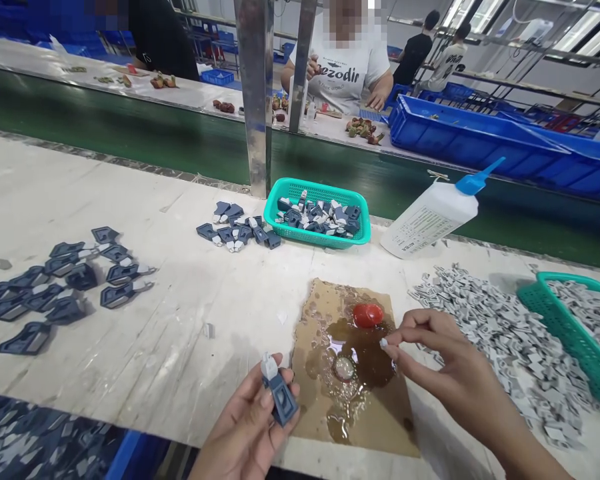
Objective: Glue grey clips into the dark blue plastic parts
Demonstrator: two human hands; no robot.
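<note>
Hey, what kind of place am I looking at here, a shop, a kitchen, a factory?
Most likely a small-parts assembly line in a factory. A green conveyor belt runs between long worktables, blue plastic parts lie in batches, and the left hand holds one such part beside a glue-smeared card.

A: Baskets?
B: Two teal baskets, one at centre [317,200], one at the right edge [555,310].
A: Bottles?
B: One glue bottle [433,217], blue nozzle.
A: Cardboard?
B: One cardboard sheet [380,417], one red cap [367,315] on it.
A: Dark blue parts?
B: One in the left hand [250,433], roughly fourteen in the left group [60,283]. Grey pieces [485,327]: too many to count.
</note>
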